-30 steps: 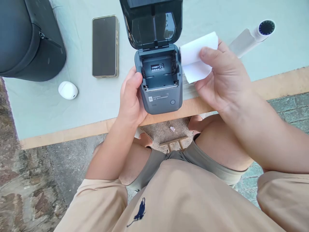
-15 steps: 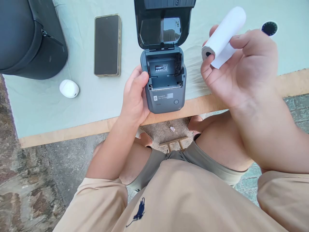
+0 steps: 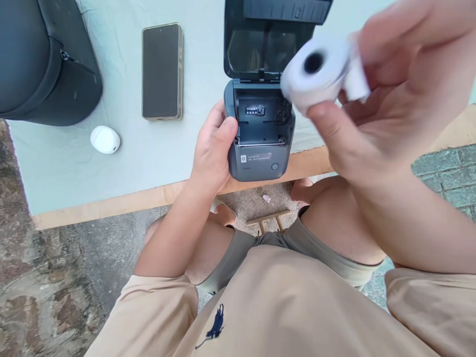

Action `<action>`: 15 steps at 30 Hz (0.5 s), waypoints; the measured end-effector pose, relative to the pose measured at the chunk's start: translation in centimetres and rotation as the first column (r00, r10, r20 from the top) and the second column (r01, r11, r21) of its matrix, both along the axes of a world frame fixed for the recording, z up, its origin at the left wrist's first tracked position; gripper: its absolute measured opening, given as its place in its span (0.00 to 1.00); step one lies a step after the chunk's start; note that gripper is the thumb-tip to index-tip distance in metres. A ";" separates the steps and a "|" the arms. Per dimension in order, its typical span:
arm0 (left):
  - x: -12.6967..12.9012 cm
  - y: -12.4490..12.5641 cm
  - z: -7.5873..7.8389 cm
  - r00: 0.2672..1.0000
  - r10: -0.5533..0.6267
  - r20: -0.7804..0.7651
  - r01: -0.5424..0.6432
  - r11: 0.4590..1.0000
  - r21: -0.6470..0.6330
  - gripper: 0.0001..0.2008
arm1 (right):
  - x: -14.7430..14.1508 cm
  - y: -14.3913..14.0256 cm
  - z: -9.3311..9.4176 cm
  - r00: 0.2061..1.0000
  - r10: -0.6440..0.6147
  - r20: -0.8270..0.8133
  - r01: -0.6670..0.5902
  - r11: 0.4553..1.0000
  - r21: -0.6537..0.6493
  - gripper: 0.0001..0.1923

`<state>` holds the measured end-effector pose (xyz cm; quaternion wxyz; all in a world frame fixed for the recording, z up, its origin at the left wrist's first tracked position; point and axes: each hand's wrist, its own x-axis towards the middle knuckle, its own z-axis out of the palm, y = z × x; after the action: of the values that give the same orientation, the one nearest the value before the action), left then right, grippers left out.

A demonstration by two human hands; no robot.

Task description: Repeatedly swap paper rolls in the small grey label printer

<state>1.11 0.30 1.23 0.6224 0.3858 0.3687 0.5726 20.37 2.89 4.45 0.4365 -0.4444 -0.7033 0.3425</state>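
your left hand (image 3: 213, 148) grips the boxy dark grey plastic printer (image 3: 260, 163) by its left side, thumb on the rim. the glossy black hinged lid (image 3: 247, 52) is raised, and the printer is at the near edge of the pale green tabletop (image 3: 126, 163). your right hand (image 3: 386, 106) has its fingers closed on the white paper roll (image 3: 332, 54), its hollow core facing you, slightly blurred. the roll overlaps the printer's upper right corner in view; whether they touch, you can't tell. to your left lie the black-screened rectangular phone (image 3: 161, 72) and the small rounded white plastic case (image 3: 105, 139).
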 end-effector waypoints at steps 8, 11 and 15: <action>-0.3 0.1 -1.1 0.993 -0.063 -0.095 0.072 0.992 0.103 0.19 | -0.6 -0.6 0.2 0.977 -0.001 0.214 -0.030 0.989 0.146 0.13; -0.2 0.0 -1.0 0.993 -0.063 -0.102 0.071 0.994 0.083 0.18 | -1.5 -0.9 0.4 0.948 -0.085 0.306 -0.048 0.915 0.402 0.09; -0.2 -0.1 -0.8 0.990 -0.076 -0.115 0.085 0.993 0.077 0.16 | -2.2 -0.9 0.3 0.948 -0.144 0.284 -0.026 0.854 0.520 0.09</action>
<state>0.93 0.22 0.42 0.6073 0.4568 0.3633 0.5390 18.20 2.00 4.71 0.4334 -0.3806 -0.8152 0.0526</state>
